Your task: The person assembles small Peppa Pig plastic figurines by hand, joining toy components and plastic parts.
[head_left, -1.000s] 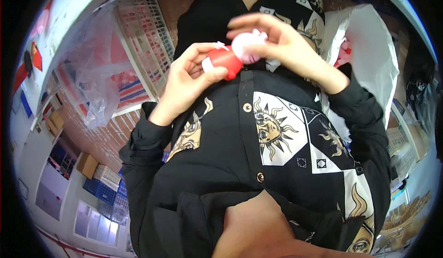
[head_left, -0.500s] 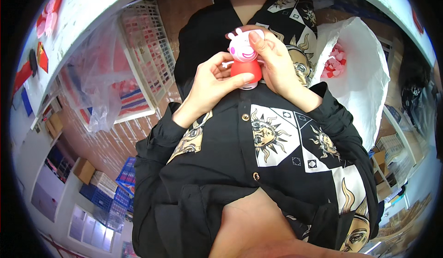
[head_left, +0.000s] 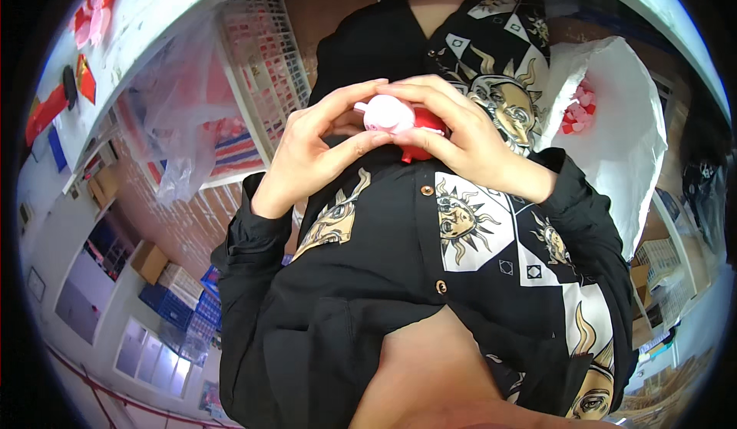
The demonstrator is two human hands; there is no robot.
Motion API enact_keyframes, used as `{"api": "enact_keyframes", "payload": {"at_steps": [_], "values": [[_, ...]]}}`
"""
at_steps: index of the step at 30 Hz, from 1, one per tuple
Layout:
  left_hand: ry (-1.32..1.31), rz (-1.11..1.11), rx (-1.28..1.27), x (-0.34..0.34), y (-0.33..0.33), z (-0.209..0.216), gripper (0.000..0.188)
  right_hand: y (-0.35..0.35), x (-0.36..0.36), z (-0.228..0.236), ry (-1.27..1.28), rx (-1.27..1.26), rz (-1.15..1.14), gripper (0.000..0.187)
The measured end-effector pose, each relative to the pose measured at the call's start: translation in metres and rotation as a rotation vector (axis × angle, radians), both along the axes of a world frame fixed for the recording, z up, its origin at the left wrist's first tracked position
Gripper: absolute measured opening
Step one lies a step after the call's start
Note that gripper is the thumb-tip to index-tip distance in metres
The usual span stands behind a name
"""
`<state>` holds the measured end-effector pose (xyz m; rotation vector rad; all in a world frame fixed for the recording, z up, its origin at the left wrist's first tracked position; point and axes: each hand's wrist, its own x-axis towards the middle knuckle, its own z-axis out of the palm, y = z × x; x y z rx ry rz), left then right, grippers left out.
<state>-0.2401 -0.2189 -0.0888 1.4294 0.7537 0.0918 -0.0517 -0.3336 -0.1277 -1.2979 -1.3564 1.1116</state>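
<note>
A pink and red pig figurine point(head_left: 390, 114) lies tipped on its side between my two hands, in front of my chest. Its pale pink head points left and its red body point(head_left: 431, 124) points right. My left hand point(head_left: 316, 131) curls round the head end, thumb below and fingers above. The red body end is in my right hand point(head_left: 468, 133), its thumb pressed along the near side. Fingers of both hands meet over the figurine and hide part of it, so its face is out of sight.
To the right a white sack point(head_left: 629, 130) gapes, with several pink and red pieces point(head_left: 580, 108) inside. A white slatted crate point(head_left: 265, 61) and a clear plastic bag point(head_left: 184, 114) stand left. A red-handled tool point(head_left: 47, 114) lies on the white table point(head_left: 165, 3).
The figurine has gone from upright, face showing, to lying sideways with its head to the left. My left hand has shifted from the body to the head, my right hand to the body.
</note>
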Motion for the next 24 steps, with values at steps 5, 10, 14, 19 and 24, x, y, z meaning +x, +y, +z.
{"api": "enact_keyframes", "payload": {"at_steps": [5, 10, 14, 19, 24], "values": [[0.017, -0.055, 0.192, -0.011, 0.001, 0.011, 0.039, -0.007, 0.005, 0.007, 0.101, -0.332, 0.074, 0.045], [0.091, -0.173, 0.531, -0.020, -0.009, 0.020, 0.031, -0.012, 0.006, 0.009, -0.186, -0.099, 0.159, 0.052], [0.136, -0.260, 0.624, -0.022, -0.012, 0.016, 0.040, -0.013, 0.004, 0.004, -0.206, -0.087, 0.181, 0.057], [0.085, -0.355, 0.634, -0.011, -0.019, 0.002, 0.041, -0.014, -0.002, 0.007, -0.250, -0.106, 0.200, 0.054], [0.114, -0.466, 0.597, -0.010, -0.018, 0.000, 0.036, -0.014, -0.004, -0.004, -0.264, -0.100, 0.326, 0.050]]}}
